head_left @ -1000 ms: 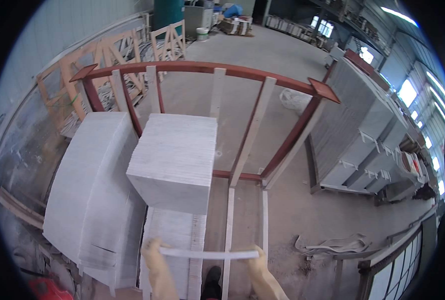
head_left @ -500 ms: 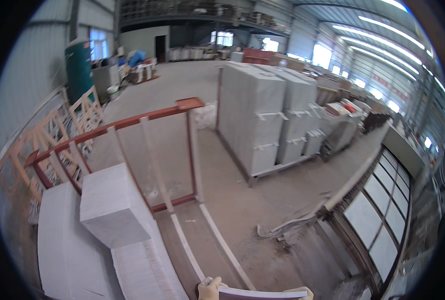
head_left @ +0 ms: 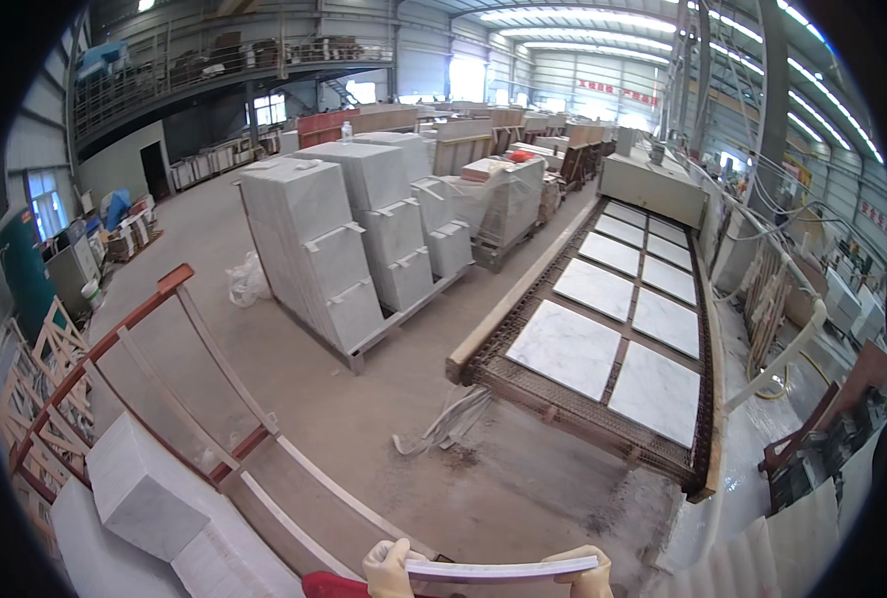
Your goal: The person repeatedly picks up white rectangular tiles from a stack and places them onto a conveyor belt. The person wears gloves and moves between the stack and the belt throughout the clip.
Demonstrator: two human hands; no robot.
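At the lower edge, my left hand [head_left: 388,568] in a pale glove is closed round one end of a thin stone tile [head_left: 493,572]. My right hand [head_left: 585,570], gloved alike, grips the other end. Only the tile's long pale edge shows; its faces are mostly hidden. A bit of red cloth [head_left: 332,586] lies beside my left hand. Ahead on the right, a conveyor bed [head_left: 538,407] carries several white, grey-veined tiles [head_left: 566,346] in two rows. Stacked white stone tiles [head_left: 152,498] lean in a red metal rack [head_left: 125,321] to my left.
Tall stacks of strapped white slabs [head_left: 309,249] stand on a metal pallet ahead. Crumpled plastic sheeting [head_left: 445,421] lies on the floor before the conveyor. Hoses and a pipe [head_left: 784,354] run along its right side. Wooden frames [head_left: 30,409] lean at the far left.
My view has turned to the right, so the conveyor now shows more fully and the rack sits farther left. Both hands, still holding the tile, appear slightly higher in the picture.
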